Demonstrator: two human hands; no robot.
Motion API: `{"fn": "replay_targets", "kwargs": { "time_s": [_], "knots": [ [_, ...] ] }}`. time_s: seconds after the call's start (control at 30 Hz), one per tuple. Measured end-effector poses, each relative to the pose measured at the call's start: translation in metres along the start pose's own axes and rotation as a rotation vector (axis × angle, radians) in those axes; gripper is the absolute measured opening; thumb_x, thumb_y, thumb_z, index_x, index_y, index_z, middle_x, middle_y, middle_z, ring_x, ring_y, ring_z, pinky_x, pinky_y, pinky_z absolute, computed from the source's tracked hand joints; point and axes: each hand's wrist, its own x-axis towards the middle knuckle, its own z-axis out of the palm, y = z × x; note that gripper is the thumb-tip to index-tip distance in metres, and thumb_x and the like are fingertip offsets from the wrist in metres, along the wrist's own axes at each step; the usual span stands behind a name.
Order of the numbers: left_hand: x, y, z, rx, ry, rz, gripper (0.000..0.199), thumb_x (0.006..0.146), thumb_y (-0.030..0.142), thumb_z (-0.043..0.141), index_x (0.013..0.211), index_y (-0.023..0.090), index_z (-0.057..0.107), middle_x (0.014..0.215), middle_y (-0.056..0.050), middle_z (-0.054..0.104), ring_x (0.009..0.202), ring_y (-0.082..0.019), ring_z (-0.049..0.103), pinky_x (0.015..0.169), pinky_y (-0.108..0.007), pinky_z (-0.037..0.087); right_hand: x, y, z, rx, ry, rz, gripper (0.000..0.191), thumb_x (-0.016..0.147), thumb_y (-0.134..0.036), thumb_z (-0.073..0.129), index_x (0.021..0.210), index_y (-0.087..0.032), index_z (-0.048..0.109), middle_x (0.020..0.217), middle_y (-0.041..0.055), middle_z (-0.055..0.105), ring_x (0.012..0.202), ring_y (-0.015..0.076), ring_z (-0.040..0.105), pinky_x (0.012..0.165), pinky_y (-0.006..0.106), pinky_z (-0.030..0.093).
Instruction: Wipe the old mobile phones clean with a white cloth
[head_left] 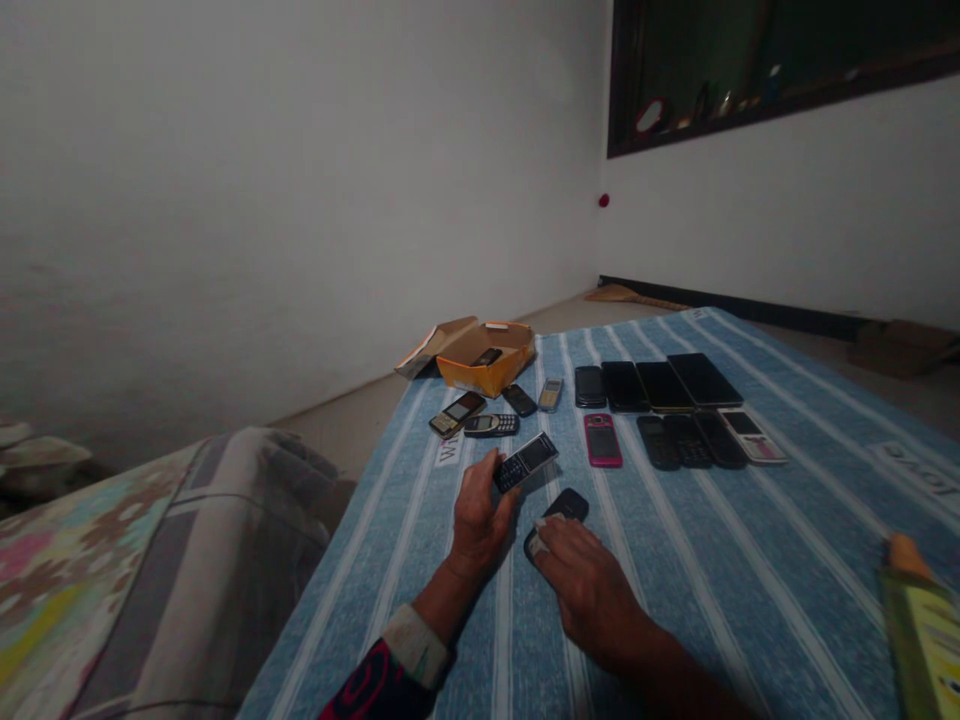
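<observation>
My left hand point(482, 510) is closed around the lower end of a silver-and-black keypad phone point(529, 460), held tilted over the cloth with its screen up. My right hand point(589, 580) presses a small white wipe point(541, 533), perhaps tissue or cloth, against a dark phone point(570, 503) lying on the tablecloth. Its fingers are bent over the wipe and hide part of that phone. Just beyond my left hand lie a phone with a light oval face point(491, 425) and a gold-and-black phone point(457, 412).
An open orange box point(487, 378) holds a phone at the far edge. Several phones stand in rows at right, among them a pink phone point(602, 440) and a large black tablet-like device point(705, 380). A yellow-green bottle point(919, 630) is at lower right on the striped tablecloth point(757, 560).
</observation>
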Motion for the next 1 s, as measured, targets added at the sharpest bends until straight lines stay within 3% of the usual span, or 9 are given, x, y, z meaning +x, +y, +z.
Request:
{"fn": "replay_targets", "kwargs": {
  "time_s": [0.27, 0.57, 0.8, 1.0],
  "knots": [
    [0.001, 0.003, 0.000, -0.006, -0.023, 0.025, 0.051, 0.090, 0.029, 0.056, 0.138, 0.021, 0.039, 0.110, -0.009, 0.064, 0.099, -0.023, 0.062, 0.085, -0.038, 0.055, 0.002, 0.000, 0.000, 0.015, 0.002, -0.007, 0.044, 0.080, 0.005, 0.037, 0.112, -0.012, 0.061, 0.118, 0.0149, 0.065, 0.116, 0.0272, 0.055, 0.100, 0.046, 0.047],
    [0.019, 0.008, 0.012, -0.010, -0.182, 0.029, 0.049, 0.082, 0.025, 0.062, 0.129, 0.019, 0.047, 0.106, -0.009, 0.065, 0.098, -0.024, 0.061, 0.085, -0.039, 0.054, 0.003, 0.001, 0.005, 0.044, 0.014, 0.011, 0.041, 0.077, 0.005, 0.041, 0.107, -0.012, 0.063, 0.113, 0.0155, 0.064, 0.113, 0.0274, 0.054, 0.101, 0.046, 0.043],
    [0.058, 0.049, 0.036, 0.028, -0.399, -0.042, 0.055, 0.074, 0.020, 0.066, 0.127, 0.018, 0.051, 0.104, -0.008, 0.066, 0.098, -0.024, 0.061, 0.088, -0.039, 0.052, 0.009, 0.000, 0.004, 0.069, -0.074, 0.063, 0.030, 0.074, 0.000, 0.048, 0.095, -0.016, 0.063, 0.094, 0.0101, 0.064, 0.096, 0.0242, 0.057, 0.092, 0.039, 0.045],
    [0.081, 0.091, 0.055, 0.116, -0.571, -0.116, 0.052, 0.075, 0.020, 0.067, 0.126, 0.020, 0.054, 0.104, -0.008, 0.067, 0.100, -0.025, 0.061, 0.088, -0.036, 0.050, 0.009, -0.001, 0.004, 0.022, -0.175, 0.116, 0.028, 0.069, -0.005, 0.053, 0.092, -0.017, 0.065, 0.093, 0.0089, 0.066, 0.092, 0.0238, 0.058, 0.087, 0.038, 0.044]
  ]
}}
